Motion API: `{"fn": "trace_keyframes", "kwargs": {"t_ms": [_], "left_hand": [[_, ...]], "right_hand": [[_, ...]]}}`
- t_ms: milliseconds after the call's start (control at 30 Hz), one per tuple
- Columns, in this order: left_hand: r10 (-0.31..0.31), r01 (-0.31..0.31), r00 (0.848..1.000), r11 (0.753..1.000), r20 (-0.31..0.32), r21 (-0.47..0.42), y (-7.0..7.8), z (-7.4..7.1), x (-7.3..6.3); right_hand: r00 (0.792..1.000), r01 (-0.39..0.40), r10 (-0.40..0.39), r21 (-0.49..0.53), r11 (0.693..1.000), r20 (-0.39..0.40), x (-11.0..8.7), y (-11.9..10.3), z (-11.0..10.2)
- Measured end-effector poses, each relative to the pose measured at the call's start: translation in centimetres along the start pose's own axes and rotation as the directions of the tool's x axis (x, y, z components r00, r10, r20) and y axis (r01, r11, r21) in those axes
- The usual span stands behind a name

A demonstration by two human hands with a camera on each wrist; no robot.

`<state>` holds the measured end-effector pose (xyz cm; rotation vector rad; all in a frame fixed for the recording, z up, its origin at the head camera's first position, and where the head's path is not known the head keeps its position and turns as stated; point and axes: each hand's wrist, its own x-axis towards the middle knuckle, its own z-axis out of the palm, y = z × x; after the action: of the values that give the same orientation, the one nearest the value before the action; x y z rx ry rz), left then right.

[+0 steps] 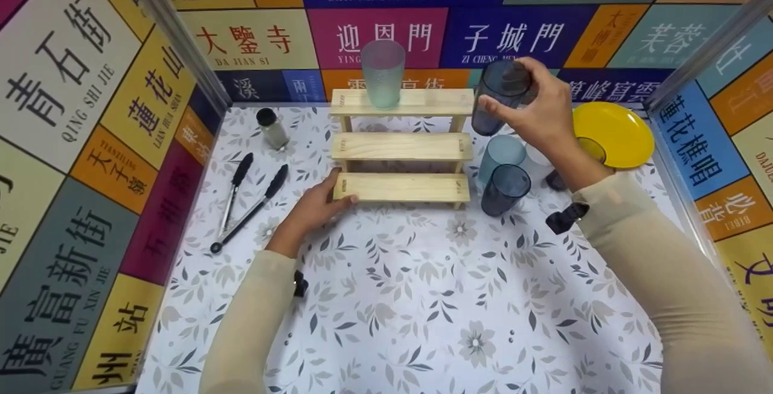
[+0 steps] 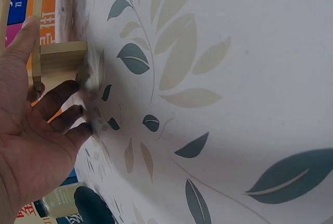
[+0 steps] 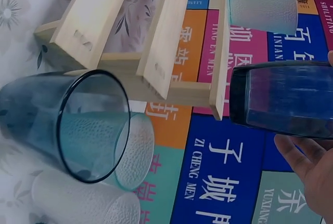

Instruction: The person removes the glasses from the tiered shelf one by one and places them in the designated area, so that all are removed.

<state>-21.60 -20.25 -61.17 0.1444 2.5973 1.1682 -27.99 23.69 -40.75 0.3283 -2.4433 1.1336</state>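
Observation:
My right hand (image 1: 546,107) grips a dark blue-grey glass tumbler (image 1: 501,89) between thumb and fingers. It holds the tumbler raised at the right end of the top shelf; in the right wrist view the tumbler's thick base (image 3: 240,96) points at the shelf end. A three-step wooden display rack (image 1: 401,146) stands at the back. My left hand (image 1: 314,203) pinches the left end of its lowest step, thumb on the front edge; in the left wrist view the other fingers (image 2: 60,99) spread out. A frosted pale green tumbler (image 1: 383,80) stands upright on the top step.
Right of the rack stand another dark tumbler (image 1: 506,191), a teal tumbler (image 1: 501,155) and a clear textured tumbler (image 3: 78,198). A yellow plate (image 1: 622,134) lies behind my right forearm. Black-tipped tongs (image 1: 247,203) and a small black-capped jar (image 1: 273,131) are at left. Printed panels enclose the table.

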Motion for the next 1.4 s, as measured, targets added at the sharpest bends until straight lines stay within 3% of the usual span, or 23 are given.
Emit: {"fn": "trace_keyframes", "kwargs": {"t_ms": [567, 800, 1400], "left_hand": [[-0.015, 0.015, 1.0, 1.0, 0.007, 0.028, -0.4, 0.1, -0.2], [0.004, -0.004, 1.0, 0.999, 0.006, 0.042, -0.5, 0.0, 0.2], [-0.018, 0.018, 1.0, 1.0, 0.008, 0.021, -0.1, 0.1, 0.1]], "right_hand": [[0.999, -0.042, 0.042, 0.03, 0.999, 0.004, -3.5, 2.0, -3.4], [1.0, -0.014, 0.014, 0.01, 1.0, -0.023, -4.8, 3.3, -4.3], [0.994, -0.109, 0.109, -0.026, 0.994, -0.016, -9.0, 5.6, -6.3]]}}
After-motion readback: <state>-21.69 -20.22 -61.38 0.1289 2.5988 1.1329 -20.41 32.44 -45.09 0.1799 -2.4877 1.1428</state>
